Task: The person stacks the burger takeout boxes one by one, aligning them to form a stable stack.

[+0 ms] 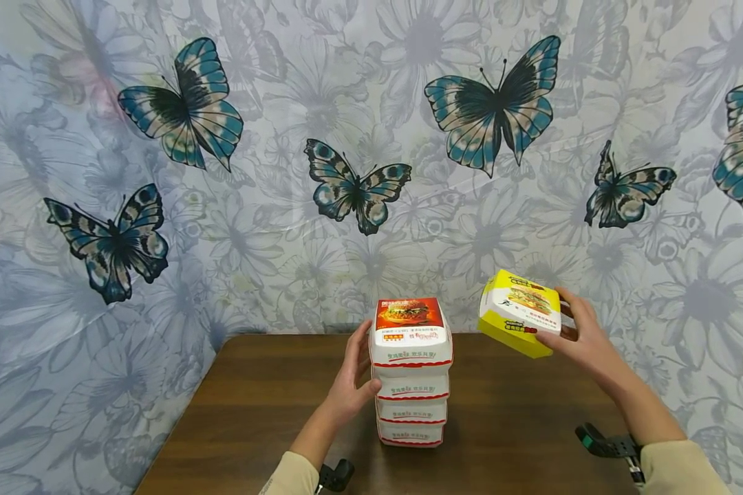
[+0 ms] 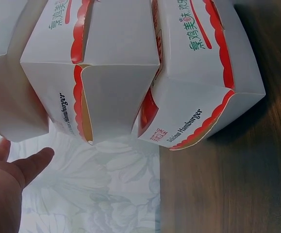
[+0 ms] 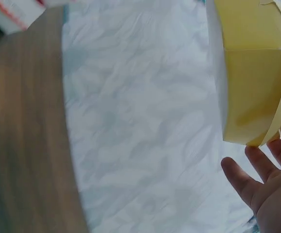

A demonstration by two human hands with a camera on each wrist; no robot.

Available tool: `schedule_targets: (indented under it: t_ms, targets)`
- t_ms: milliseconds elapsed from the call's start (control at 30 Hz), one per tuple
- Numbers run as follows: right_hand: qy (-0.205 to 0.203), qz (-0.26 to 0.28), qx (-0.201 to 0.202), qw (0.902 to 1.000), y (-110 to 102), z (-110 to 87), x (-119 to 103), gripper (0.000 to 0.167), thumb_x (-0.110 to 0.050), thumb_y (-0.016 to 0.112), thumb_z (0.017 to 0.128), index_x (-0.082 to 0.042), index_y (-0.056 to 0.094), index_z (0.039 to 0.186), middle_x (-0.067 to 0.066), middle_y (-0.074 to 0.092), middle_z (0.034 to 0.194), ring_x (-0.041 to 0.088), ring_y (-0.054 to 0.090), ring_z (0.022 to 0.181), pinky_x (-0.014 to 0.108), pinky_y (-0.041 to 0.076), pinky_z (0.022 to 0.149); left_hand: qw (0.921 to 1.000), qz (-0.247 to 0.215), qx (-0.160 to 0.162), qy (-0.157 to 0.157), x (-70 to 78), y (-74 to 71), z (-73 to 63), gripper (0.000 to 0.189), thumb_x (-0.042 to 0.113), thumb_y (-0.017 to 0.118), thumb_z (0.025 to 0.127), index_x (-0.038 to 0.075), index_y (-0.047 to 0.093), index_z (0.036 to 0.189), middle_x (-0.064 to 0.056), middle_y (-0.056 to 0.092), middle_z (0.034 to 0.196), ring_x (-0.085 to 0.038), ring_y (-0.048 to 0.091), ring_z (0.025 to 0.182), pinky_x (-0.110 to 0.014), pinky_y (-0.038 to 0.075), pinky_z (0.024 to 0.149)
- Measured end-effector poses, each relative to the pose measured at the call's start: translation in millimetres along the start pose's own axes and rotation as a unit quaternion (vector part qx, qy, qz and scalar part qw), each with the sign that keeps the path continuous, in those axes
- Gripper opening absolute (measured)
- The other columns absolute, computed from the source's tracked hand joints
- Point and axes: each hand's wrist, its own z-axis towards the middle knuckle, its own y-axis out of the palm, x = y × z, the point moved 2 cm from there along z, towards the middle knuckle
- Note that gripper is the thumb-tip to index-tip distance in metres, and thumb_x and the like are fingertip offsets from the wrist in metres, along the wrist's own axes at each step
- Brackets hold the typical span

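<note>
A stack of several white burger boxes (image 1: pixel 411 385) with scalloped red edges stands upright on the table. The top one bears a red burger picture. My left hand (image 1: pixel 351 381) is at the left side of the stack's upper part, fingers extended along it and thumb near the front corner. In the left wrist view, the stacked boxes (image 2: pixel 116 92) fill the upper part, with only part of the hand showing. To the right of the stack, my right hand (image 1: pixel 585 340) holds a yellow-and-white burger box (image 1: pixel 520 313) by its right side, raised and tilted above the table.
The brown wooden table (image 1: pixel 272 392) reaches back to a wall covering (image 1: pixel 272 275) printed with grey flowers and blue butterflies. Black wrist devices sit on both forearms, the right one (image 1: pixel 603 442) sticking out above the table.
</note>
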Motion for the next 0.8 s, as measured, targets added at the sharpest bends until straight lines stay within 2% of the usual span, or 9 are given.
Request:
schedule_targets:
  t_ms: [100, 233, 400, 467, 567, 700, 800]
  targets:
    - [-0.015, -0.002, 0.001, 0.9999, 0.9, 3.2, -21.4, 0.091, -0.033, 0.064, 0.095, -0.022, 0.004, 0.162, 0.018, 0.012, 0.16, 0.045, 0.03, 0.138, 0.004, 0.037, 0.085, 1.0, 0.003, 0.001, -0.003, 0.8, 0.0, -0.7, 0.088, 0.049, 0.058, 0.096, 0.022, 0.007, 0.161, -0.003, 0.012, 0.165, -0.008, 0.026, 0.149, -0.07, 0.024, 0.113]
    - [-0.033, -0.011, -0.002, 0.9994, 2.1, 7.4, -50.3, 0.089, -0.034, 0.065, 0.094, -0.031, 0.007, 0.161, 0.012, 0.016, 0.16, 0.04, 0.027, 0.142, 0.017, 0.038, 0.093, 1.0, 0.008, 0.001, 0.002, 2.6, -1.0, -0.6, 0.087, 0.05, 0.057, 0.097, 0.019, 0.007, 0.161, -0.004, 0.013, 0.164, -0.01, 0.027, 0.148, -0.069, 0.025, 0.113]
    - [-0.056, -0.015, -0.01, 0.9983, 6.7, 14.7, -78.9, 0.09, -0.033, 0.069, 0.092, -0.037, 0.01, 0.16, 0.009, 0.018, 0.159, 0.038, 0.027, 0.143, 0.032, 0.04, 0.1, 0.9996, 0.015, 0.0, 0.022, 6.3, -2.8, 1.0, 0.086, 0.048, 0.057, 0.098, 0.017, 0.007, 0.161, -0.005, 0.013, 0.165, -0.011, 0.025, 0.15, -0.061, 0.029, 0.115]
    - [-0.064, -0.01, -0.015, 0.9978, 9.2, 17.2, -87.8, 0.09, -0.032, 0.069, 0.092, -0.037, 0.01, 0.16, 0.01, 0.017, 0.16, 0.038, 0.026, 0.143, 0.044, 0.04, 0.105, 0.9996, 0.016, 0.0, 0.023, 7.4, -3.0, 1.6, 0.086, 0.048, 0.056, 0.099, 0.017, 0.007, 0.161, -0.005, 0.012, 0.165, -0.013, 0.023, 0.152, -0.06, 0.029, 0.115]
    - [-0.074, -0.002, -0.023, 0.997, 13.0, 20.3, -100.7, 0.09, -0.031, 0.069, 0.091, -0.036, 0.011, 0.16, 0.011, 0.014, 0.161, 0.04, 0.025, 0.143, 0.061, 0.035, 0.107, 0.9996, 0.015, 0.002, 0.022, 8.4, -2.7, 2.3, 0.086, 0.049, 0.056, 0.098, 0.017, 0.007, 0.161, -0.006, 0.011, 0.165, -0.022, 0.021, 0.153, -0.065, 0.027, 0.115]
    - [-0.083, 0.012, -0.032, 0.996, 19.4, 23.3, -119.2, 0.089, -0.03, 0.07, 0.09, -0.033, 0.014, 0.16, 0.01, 0.015, 0.162, 0.04, 0.025, 0.144, 0.067, 0.032, 0.109, 0.9997, 0.014, 0.005, 0.02, 10.2, -2.9, 3.2, 0.087, 0.05, 0.055, 0.098, 0.015, 0.007, 0.161, -0.008, 0.011, 0.165, -0.035, 0.019, 0.152, -0.069, 0.024, 0.114]
    - [-0.093, 0.017, -0.039, 0.9948, 25.8, 25.0, -132.1, 0.089, -0.03, 0.07, 0.089, -0.032, 0.017, 0.159, 0.009, 0.017, 0.161, 0.038, 0.026, 0.144, 0.067, 0.033, 0.11, 0.9997, 0.016, 0.006, 0.019, 10.9, -3.6, 3.3, 0.087, 0.051, 0.055, 0.099, 0.015, 0.006, 0.161, -0.007, 0.011, 0.165, -0.037, 0.019, 0.152, -0.065, 0.026, 0.116]
